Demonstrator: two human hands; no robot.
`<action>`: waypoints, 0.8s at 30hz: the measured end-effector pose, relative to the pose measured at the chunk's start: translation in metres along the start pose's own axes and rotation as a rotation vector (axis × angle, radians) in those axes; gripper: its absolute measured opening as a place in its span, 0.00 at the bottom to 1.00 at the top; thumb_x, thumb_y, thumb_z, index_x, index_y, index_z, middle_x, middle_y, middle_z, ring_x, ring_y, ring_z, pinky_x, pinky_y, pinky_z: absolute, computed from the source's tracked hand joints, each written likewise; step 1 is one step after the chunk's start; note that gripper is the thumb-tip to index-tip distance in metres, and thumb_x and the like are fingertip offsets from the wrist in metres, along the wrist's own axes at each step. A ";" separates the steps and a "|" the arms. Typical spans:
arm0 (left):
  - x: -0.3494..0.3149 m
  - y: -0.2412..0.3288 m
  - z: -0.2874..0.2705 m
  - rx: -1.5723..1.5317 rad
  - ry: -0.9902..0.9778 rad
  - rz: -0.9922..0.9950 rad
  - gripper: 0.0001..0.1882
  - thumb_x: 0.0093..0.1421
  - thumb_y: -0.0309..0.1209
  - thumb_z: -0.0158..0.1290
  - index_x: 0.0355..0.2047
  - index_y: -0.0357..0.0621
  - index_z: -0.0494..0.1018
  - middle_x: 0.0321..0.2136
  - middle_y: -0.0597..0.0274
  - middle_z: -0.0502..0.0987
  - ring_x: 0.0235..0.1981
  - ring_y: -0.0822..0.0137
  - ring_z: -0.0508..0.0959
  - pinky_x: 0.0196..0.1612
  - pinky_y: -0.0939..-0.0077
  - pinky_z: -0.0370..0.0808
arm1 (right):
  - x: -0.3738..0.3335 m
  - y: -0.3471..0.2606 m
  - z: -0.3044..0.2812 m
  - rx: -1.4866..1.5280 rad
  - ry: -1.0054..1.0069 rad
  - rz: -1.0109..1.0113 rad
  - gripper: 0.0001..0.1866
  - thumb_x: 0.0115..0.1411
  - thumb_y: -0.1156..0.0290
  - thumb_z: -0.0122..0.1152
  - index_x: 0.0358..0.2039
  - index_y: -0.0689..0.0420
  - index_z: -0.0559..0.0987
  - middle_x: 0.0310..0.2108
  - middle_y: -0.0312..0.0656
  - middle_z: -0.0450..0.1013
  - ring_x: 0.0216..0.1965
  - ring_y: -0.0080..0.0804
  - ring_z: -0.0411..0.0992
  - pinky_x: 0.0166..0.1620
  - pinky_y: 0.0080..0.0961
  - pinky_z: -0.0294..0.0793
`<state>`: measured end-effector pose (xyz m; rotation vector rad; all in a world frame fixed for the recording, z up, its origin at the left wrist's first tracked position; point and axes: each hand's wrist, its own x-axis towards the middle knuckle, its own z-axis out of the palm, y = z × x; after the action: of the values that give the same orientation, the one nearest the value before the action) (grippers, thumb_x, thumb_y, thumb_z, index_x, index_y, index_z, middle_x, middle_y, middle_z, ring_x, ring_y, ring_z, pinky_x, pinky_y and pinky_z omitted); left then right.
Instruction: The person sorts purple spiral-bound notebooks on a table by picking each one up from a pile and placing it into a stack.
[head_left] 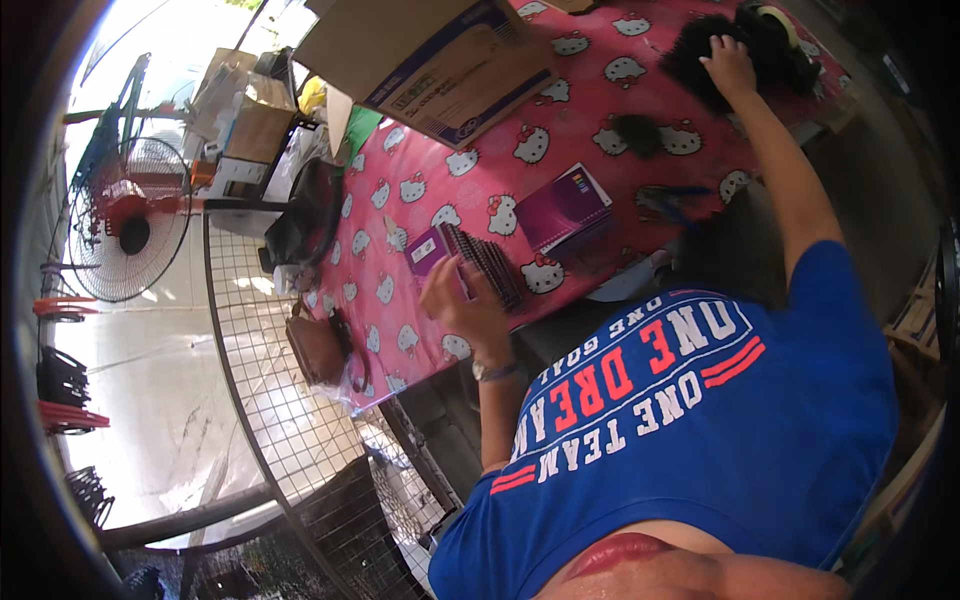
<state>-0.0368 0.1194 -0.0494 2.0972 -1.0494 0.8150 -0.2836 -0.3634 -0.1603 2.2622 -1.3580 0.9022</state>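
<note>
My left hand (468,312), with a watch at the wrist, rests over a row of thin purple cards or booklets (428,250) whose dark edges lie fanned. Its fingers are apart and touch the near part of the row. Right of it lies a purple box or booklet (565,212) with a pale edge. My right arm stretches to the far right, where my right hand (731,68) has its fingers bent into a pile of black, bristly material (690,66). What the fingertips pinch there is hidden in the black.
A large open cardboard box (450,75) stands on the pink patterned tablecloth (400,310). A small dark tuft (638,135) and a blue-handled tool (680,205) lie at the right. A brown bag (316,345) sits by the left edge, near a wire grid (270,400) and a fan (132,235).
</note>
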 end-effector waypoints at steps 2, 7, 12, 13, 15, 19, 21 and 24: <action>0.002 0.030 0.019 -0.243 -0.275 0.231 0.13 0.52 0.27 0.61 0.38 0.40 0.76 0.43 0.54 0.76 0.49 0.53 0.72 0.50 0.59 0.69 | 0.010 -0.004 0.008 -0.144 -0.139 0.001 0.13 0.60 0.66 0.55 0.45 0.54 0.73 0.44 0.44 0.71 0.46 0.41 0.72 0.46 0.41 0.74; -0.011 0.058 0.074 -0.173 -0.616 0.384 0.17 0.50 0.30 0.60 0.41 0.42 0.74 0.45 0.56 0.75 0.46 0.50 0.74 0.50 0.58 0.72 | 0.026 -0.013 -0.006 -0.215 -0.236 -0.014 0.08 0.63 0.68 0.47 0.41 0.53 0.72 0.42 0.43 0.71 0.45 0.39 0.75 0.44 0.41 0.76; 0.003 0.067 0.047 -0.201 -0.819 0.412 0.16 0.51 0.29 0.56 0.42 0.45 0.73 0.41 0.55 0.76 0.42 0.51 0.76 0.48 0.60 0.73 | 0.029 0.005 0.002 -0.201 -0.301 0.022 0.08 0.62 0.69 0.49 0.41 0.53 0.73 0.41 0.42 0.72 0.45 0.39 0.75 0.45 0.43 0.75; 0.013 0.069 0.041 -0.267 -0.908 0.402 0.15 0.52 0.28 0.54 0.42 0.45 0.74 0.40 0.55 0.77 0.41 0.51 0.76 0.47 0.60 0.73 | 0.027 0.012 0.005 -0.156 -0.302 0.028 0.08 0.60 0.71 0.50 0.40 0.54 0.73 0.41 0.42 0.72 0.45 0.41 0.74 0.44 0.44 0.75; 0.028 0.055 0.040 -0.242 -0.862 0.402 0.15 0.53 0.27 0.53 0.43 0.46 0.74 0.40 0.54 0.77 0.39 0.51 0.76 0.46 0.59 0.72 | 0.027 0.011 0.009 -0.096 -0.304 0.022 0.09 0.59 0.72 0.51 0.40 0.55 0.72 0.40 0.42 0.72 0.44 0.43 0.74 0.43 0.44 0.75; 0.036 0.059 0.060 -0.181 -0.676 0.341 0.11 0.55 0.27 0.50 0.39 0.44 0.74 0.36 0.53 0.77 0.40 0.50 0.74 0.50 0.56 0.66 | 0.031 0.008 0.006 -0.048 -0.143 -0.004 0.11 0.58 0.74 0.50 0.42 0.53 0.75 0.40 0.44 0.73 0.43 0.45 0.74 0.43 0.44 0.75; 0.026 0.063 0.073 -0.159 -0.519 0.306 0.10 0.55 0.34 0.54 0.34 0.43 0.73 0.31 0.54 0.76 0.40 0.51 0.73 0.59 0.53 0.58 | 0.040 -0.001 -0.010 0.009 -0.176 0.028 0.12 0.59 0.73 0.51 0.43 0.53 0.76 0.40 0.45 0.74 0.42 0.45 0.75 0.43 0.43 0.75; 0.018 0.078 0.082 -0.094 -0.360 0.260 0.14 0.52 0.40 0.59 0.32 0.44 0.73 0.31 0.56 0.76 0.39 0.52 0.73 0.62 0.54 0.56 | 0.052 -0.015 -0.057 0.386 -0.095 -0.079 0.14 0.59 0.70 0.48 0.42 0.54 0.80 0.42 0.50 0.75 0.45 0.49 0.73 0.50 0.42 0.72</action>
<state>-0.0741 0.0120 -0.0635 2.0994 -1.5451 0.5012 -0.2721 -0.3572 -0.0829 2.6545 -1.2043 1.1226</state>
